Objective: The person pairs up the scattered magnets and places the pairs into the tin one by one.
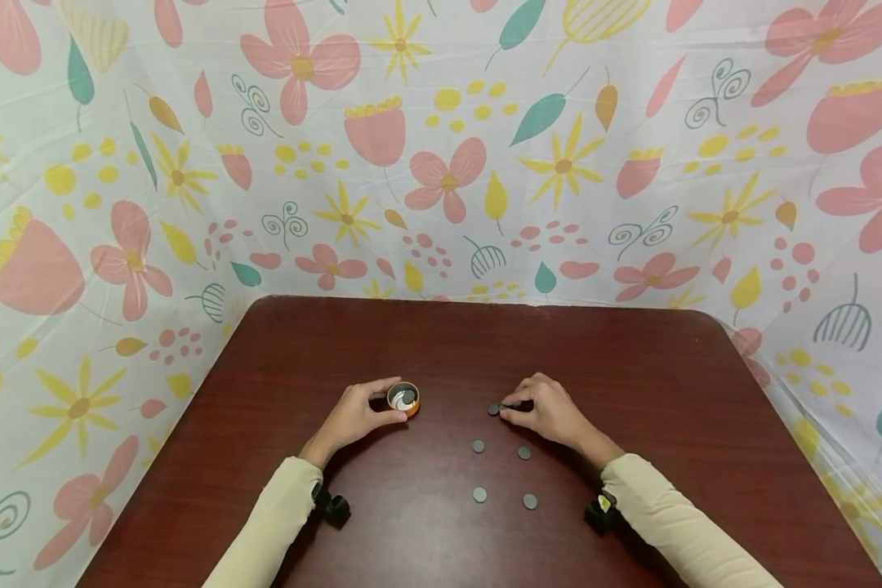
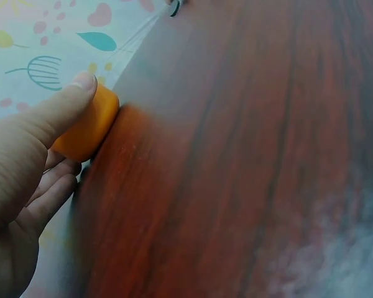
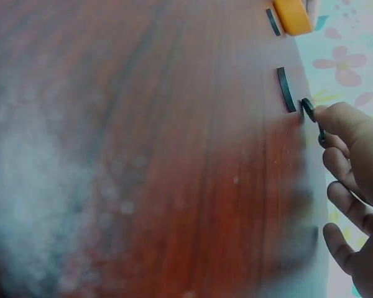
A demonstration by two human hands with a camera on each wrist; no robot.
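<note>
A small dark disc (image 1: 493,409) was just right of the middle of the frame, with the grip of the right hand (image 1: 551,411) pinched at its edge. Four more discs (image 1: 478,446) lay flat below it on the brown bench (image 1: 441,351). Near the middle, the left hand (image 1: 354,415) had its grip around the sides of a round orange tin (image 1: 414,412). Something dark and round showed inside. Cream sleeves (image 1: 268,523) came in from the bottom. A flowery white cloth (image 1: 603,49) filled the top.
</note>
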